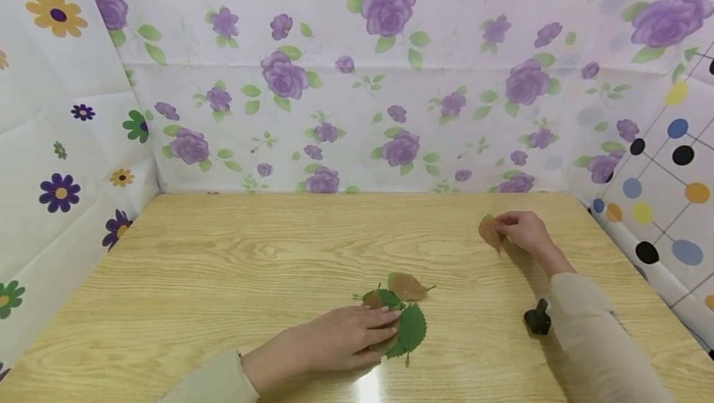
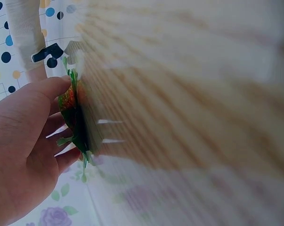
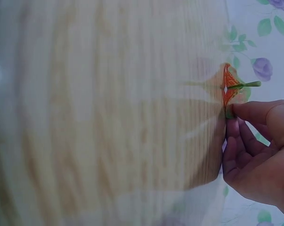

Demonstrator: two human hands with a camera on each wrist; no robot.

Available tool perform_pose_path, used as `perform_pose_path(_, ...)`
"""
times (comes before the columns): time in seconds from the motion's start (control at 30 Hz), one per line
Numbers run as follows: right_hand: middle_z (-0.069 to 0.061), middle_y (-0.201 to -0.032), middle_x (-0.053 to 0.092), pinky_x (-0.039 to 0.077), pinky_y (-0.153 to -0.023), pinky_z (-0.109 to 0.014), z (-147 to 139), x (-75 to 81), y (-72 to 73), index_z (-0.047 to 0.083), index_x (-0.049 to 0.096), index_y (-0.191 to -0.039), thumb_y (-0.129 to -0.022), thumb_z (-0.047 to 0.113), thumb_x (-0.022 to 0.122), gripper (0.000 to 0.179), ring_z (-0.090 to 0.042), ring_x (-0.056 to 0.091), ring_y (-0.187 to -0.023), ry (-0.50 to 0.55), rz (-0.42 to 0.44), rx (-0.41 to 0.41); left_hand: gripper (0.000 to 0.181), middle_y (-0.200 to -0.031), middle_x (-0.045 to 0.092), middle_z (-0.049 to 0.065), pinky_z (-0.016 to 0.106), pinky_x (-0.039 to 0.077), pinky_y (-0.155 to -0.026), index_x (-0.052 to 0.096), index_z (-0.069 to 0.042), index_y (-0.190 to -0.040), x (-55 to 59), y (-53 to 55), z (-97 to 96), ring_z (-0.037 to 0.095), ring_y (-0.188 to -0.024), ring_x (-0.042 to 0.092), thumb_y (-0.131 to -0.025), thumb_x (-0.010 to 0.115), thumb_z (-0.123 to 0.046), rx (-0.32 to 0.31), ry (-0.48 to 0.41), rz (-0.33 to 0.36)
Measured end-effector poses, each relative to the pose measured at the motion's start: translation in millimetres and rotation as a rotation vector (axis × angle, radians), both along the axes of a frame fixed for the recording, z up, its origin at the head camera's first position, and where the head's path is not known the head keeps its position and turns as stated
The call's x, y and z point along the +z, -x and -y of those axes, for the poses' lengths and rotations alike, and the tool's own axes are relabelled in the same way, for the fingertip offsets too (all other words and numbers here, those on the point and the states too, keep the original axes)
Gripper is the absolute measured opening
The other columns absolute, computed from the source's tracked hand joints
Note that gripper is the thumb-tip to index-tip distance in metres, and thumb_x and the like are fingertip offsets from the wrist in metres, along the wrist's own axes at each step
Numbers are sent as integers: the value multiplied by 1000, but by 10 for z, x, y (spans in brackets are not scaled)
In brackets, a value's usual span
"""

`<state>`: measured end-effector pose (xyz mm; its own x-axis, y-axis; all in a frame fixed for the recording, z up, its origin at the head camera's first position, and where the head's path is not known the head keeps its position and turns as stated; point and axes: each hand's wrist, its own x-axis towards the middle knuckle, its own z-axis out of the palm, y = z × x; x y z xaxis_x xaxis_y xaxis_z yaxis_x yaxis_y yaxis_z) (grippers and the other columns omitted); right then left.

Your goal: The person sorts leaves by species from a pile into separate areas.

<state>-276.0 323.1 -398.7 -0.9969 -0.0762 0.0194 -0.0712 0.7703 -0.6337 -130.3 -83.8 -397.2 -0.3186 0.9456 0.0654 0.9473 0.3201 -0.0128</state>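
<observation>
My left hand [image 1: 348, 336] rests with straight fingers on a small cluster of leaves near the table's front. Out from under those fingers show a green, saw-edged leaf [image 1: 413, 327] and a reddish-green leaf [image 1: 408, 287] with its stem to the right; the rest is partly hidden. From the side, the left wrist view has the leaf cluster [image 2: 72, 110] flat against the tabletop at the fingertips. Toward the back right, my right hand [image 1: 524, 229] pinches another reddish-green leaf [image 1: 490, 232] by its edge, low at the table. The right wrist view shows this leaf's green stem [image 3: 245, 85] sticking out.
A small black object [image 1: 538, 318] with a short stub stands beside the right sleeve [image 1: 597, 328]. The glossy wood-grain table [image 1: 223, 279] meets a rose-patterned sheet [image 1: 346, 111] at its back edge. Patterned sheets also line both sides.
</observation>
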Motion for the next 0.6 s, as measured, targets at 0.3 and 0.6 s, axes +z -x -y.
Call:
perform_pose_path(0.3, -33, -116, 58, 47, -86, -53, 9, -23, 19, -13, 56, -124, -98, 11, 56, 36, -49, 51, -108, -10, 5, -18, 44, -140, 48, 13, 28, 38, -103, 53, 1, -135, -2, -6, -15, 22, -130, 44, -101, 52, -28, 11, -17, 42)
perform_pose_path(0.6, -32, -116, 58, 48, -86, -52, 17, -37, 16, -13, 57, -123, -97, 11, 57, 35, -48, 52, -107, -13, -7, -22, 48, -139, 50, 12, 26, 40, -102, 53, 2, -134, -9, 5, -19, 20, -129, 45, -98, 59, -29, 27, -39, 91)
